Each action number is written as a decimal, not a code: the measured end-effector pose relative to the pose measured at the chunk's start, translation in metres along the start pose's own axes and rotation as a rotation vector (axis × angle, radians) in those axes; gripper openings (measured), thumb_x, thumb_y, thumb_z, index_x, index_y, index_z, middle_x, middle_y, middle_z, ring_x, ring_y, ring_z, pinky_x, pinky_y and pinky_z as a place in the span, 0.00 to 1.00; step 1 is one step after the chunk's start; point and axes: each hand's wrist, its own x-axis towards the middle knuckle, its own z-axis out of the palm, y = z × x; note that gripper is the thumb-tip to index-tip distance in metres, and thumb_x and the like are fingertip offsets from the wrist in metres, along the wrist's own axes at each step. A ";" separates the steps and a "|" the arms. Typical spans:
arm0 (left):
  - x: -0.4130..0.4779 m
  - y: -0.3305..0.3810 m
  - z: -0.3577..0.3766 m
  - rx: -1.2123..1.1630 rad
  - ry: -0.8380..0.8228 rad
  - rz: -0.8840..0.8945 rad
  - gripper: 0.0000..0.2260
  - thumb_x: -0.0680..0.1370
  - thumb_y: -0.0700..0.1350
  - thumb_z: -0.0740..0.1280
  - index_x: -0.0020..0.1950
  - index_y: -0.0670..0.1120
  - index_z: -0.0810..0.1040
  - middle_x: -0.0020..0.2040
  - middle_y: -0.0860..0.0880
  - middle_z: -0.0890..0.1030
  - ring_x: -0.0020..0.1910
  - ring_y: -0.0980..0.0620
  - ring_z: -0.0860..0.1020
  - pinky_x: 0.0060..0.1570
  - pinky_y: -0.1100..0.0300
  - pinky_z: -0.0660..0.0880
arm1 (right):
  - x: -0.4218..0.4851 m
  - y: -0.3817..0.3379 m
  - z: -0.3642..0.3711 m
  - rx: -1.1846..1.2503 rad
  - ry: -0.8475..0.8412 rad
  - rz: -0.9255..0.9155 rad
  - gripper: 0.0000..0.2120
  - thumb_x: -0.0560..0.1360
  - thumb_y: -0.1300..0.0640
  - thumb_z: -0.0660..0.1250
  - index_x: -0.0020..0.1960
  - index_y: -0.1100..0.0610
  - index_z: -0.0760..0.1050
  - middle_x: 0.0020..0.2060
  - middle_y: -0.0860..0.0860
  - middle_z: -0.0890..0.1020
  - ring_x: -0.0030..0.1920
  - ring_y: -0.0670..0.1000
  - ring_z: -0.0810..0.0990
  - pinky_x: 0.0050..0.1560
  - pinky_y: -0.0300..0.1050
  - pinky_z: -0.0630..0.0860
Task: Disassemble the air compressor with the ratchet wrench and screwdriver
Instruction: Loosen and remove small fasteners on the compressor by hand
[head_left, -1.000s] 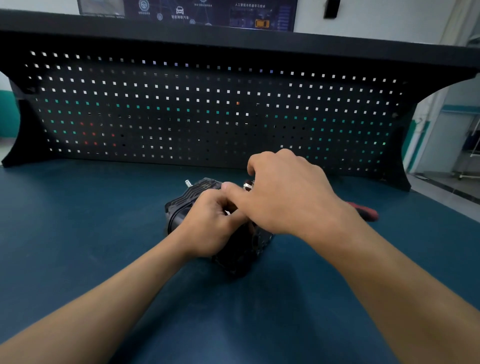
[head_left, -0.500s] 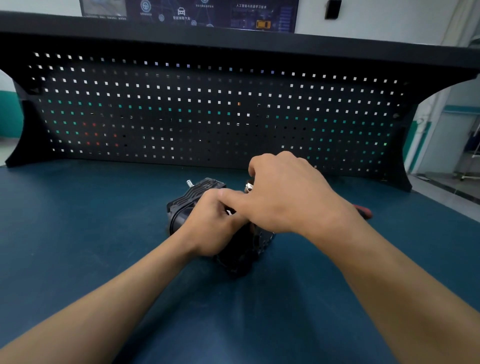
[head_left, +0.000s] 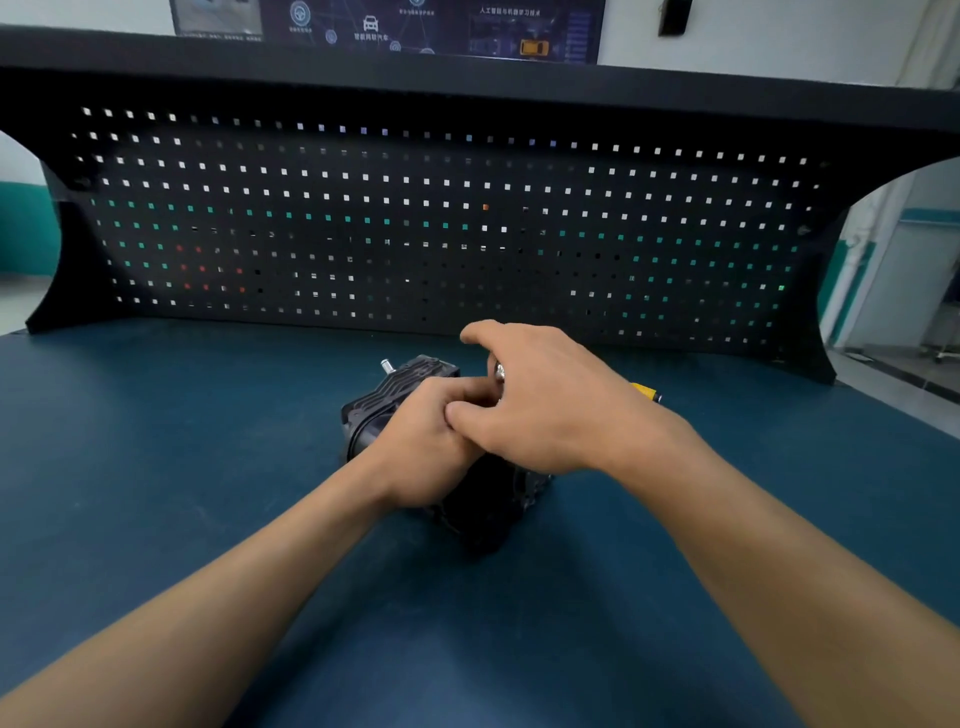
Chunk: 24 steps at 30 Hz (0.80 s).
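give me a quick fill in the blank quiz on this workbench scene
1. The left hand and the right hand meet on top of a ___ compressor.
2. The pegboard behind it is dotted with small square ___.
3. The tool end peeking out behind the right wrist is ___.

Missing words: black; holes; yellow.

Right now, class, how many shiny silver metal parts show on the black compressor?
2. One stud stands at the compressor's far left corner; a second silver part shows beneath the fingers of the right hand. The left hand covers the top, so more may be hidden.
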 end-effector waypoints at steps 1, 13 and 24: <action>0.000 0.000 -0.001 -0.005 -0.005 0.006 0.15 0.69 0.39 0.59 0.41 0.52 0.84 0.36 0.52 0.84 0.36 0.58 0.78 0.37 0.58 0.76 | 0.000 -0.001 0.001 0.008 0.010 -0.014 0.33 0.73 0.44 0.67 0.76 0.49 0.63 0.51 0.43 0.74 0.56 0.50 0.76 0.54 0.46 0.74; -0.002 -0.001 -0.001 0.001 -0.025 0.028 0.08 0.67 0.37 0.59 0.30 0.44 0.74 0.28 0.56 0.75 0.29 0.62 0.69 0.28 0.67 0.66 | -0.001 -0.012 0.009 0.117 0.095 -0.119 0.31 0.73 0.48 0.66 0.75 0.50 0.66 0.53 0.46 0.79 0.54 0.49 0.77 0.54 0.47 0.77; -0.003 0.004 0.001 -0.063 -0.006 0.025 0.14 0.70 0.39 0.60 0.27 0.53 0.73 0.24 0.56 0.71 0.26 0.61 0.65 0.26 0.68 0.63 | 0.004 -0.007 0.009 0.158 0.085 -0.031 0.29 0.72 0.44 0.66 0.72 0.49 0.69 0.54 0.49 0.80 0.51 0.51 0.80 0.53 0.52 0.79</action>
